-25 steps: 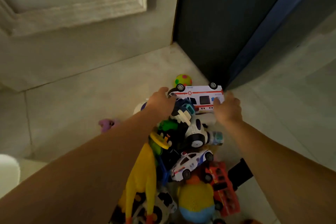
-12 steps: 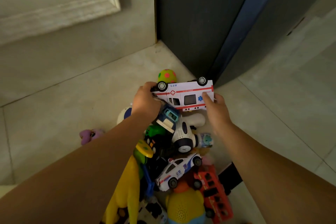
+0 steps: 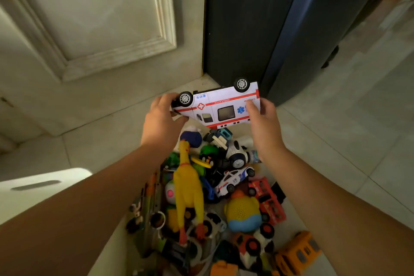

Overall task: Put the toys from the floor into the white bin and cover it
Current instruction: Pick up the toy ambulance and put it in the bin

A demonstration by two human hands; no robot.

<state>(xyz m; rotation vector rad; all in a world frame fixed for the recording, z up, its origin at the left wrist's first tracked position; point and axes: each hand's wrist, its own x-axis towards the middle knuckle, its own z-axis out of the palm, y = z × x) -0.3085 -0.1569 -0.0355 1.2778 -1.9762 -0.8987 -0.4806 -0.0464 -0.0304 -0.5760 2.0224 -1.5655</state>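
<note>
I hold a white and red toy ambulance [image 3: 220,106] upside down, wheels up, above the far end of the toy pile. My left hand [image 3: 162,120] grips its front end and my right hand [image 3: 263,119] pinches its rear end. Below lies a heap of toys: a yellow rubber chicken [image 3: 188,184], a small police car [image 3: 234,179], a red bus [image 3: 267,200], a round yellow and blue toy [image 3: 243,212] and an orange bus [image 3: 296,252]. A white bin edge [image 3: 40,186] with a handle slot shows at the left, partly behind my left forearm.
A pale panelled door [image 3: 94,18] stands ahead on the left. A dark upright panel [image 3: 251,20] with a blue edge stands ahead on the right. Light floor tiles [image 3: 349,132] spread to the right.
Both hands have lifted the ambulance up off the pile and tilted it. The view has swung so the white bin edge and more toys at the near end appear.
</note>
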